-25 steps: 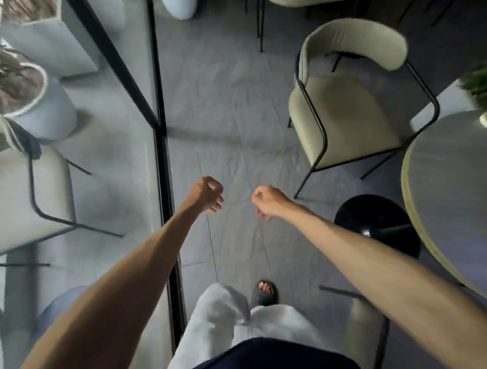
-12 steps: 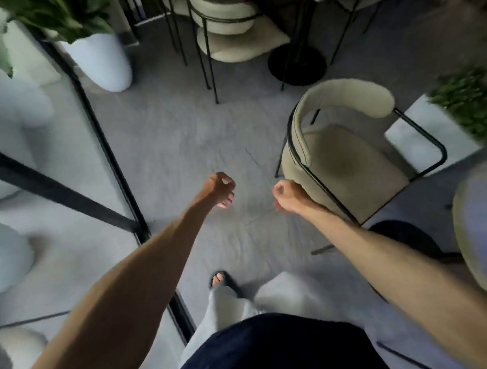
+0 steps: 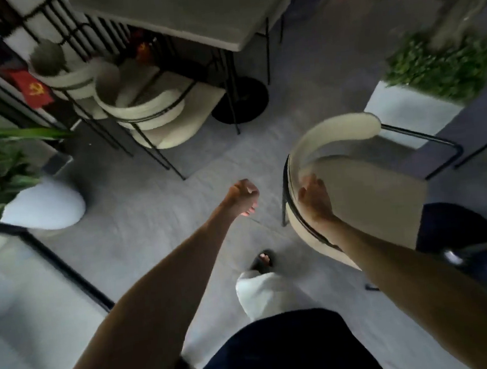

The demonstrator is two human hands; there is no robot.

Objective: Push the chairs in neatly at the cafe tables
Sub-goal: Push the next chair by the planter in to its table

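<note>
A dim cafe floor [image 3: 156, 209] of grey tile, seen from above, with a square pale-topped table [image 3: 192, 15] at the far side and two cream chairs [image 3: 153, 112] tucked under it. Nearer, a cream upholstered chair [image 3: 363, 185] with a curved padded backrest and thin black metal frame stands out from a table's round black base [image 3: 462, 241], seat facing it. The right hand [image 3: 314, 198] rests on the near end of the backrest where it meets the frame, fingers spread flat, not clamped. The left hand [image 3: 243, 196] hangs just beside it over bare floor, curled into a loose fist, holding nothing. A white planter [image 3: 47, 207] stands well off to the left
</note>
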